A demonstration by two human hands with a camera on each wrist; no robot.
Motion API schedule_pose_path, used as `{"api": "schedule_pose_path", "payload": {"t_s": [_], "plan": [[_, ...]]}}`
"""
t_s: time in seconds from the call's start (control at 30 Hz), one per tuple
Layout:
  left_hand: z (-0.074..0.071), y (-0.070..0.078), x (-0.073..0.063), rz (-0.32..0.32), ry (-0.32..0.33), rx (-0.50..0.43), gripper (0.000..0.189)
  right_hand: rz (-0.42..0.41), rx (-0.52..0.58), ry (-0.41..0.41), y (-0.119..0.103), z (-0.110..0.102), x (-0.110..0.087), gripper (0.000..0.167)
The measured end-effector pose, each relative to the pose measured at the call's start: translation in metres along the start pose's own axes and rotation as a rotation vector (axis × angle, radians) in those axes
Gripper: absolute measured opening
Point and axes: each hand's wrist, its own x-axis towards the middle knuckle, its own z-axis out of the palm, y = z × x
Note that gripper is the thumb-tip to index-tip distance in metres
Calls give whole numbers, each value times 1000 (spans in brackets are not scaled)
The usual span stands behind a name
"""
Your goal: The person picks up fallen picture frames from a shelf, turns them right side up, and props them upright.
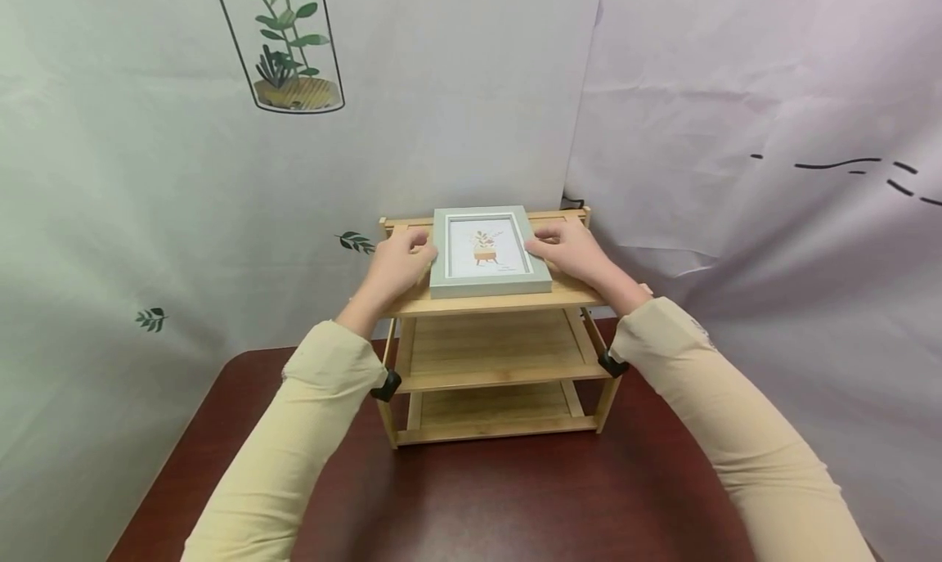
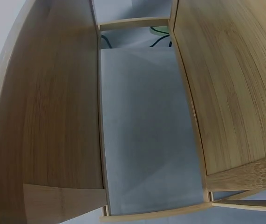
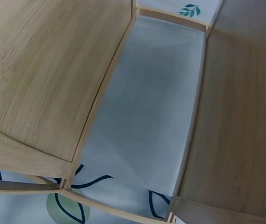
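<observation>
A picture frame (image 1: 490,286) with a pale grey-green border and a plant print lies flat over the top board of a wooden shelf rack (image 1: 589,292) in the head view. My left hand (image 1: 397,263) grips its left side, thumb and curled fingers at the edge. On the opposite side my right hand (image 1: 574,255) holds the right edge, thumb at the border. Neither hand shows in the wrist views. Those look in between two boards of the rack, at the upper board (image 2: 53,102) and the lower board (image 2: 230,84) from the left, and similarly from the right.
The rack has a middle shelf (image 1: 500,341) and a bottom shelf (image 1: 493,406) and stands on a dark red table (image 1: 478,496). Behind it hangs a white cloth (image 1: 471,137) printed with plants. Black wrist straps (image 1: 386,386) sit near the rack's sides.
</observation>
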Motion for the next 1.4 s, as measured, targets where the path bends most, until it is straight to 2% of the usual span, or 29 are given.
{"api": "schedule_pose_path", "payload": {"t_s": [0.27, 0.4, 0.8, 0.97, 1.13, 1.3, 1.4], "plan": [[2, 2, -1, 31, -64, 66, 43, -29, -1, -34, 0, 2, -2, 41], [3, 2, -1, 38, -78, 61, 43, -26, -11, -43, 0, 1, -3, 42], [0, 3, -3, 68, -100, 35, 41, -96, -22, -45, 2, -1, -3, 38], [-1, 3, -2, 59, -101, 10, 42, -87, 21, -51, 3, -1, -3, 39], [0, 3, -2, 51, -101, -39, 43, -42, 94, -62, 2, -2, -5, 45], [1, 3, -2, 81, -97, -67, 45, -23, 158, -37, 1, -3, -7, 48], [1, 3, -3, 98, -82, -98, 48, -42, 192, -3, 1, -3, -7, 47]]}}
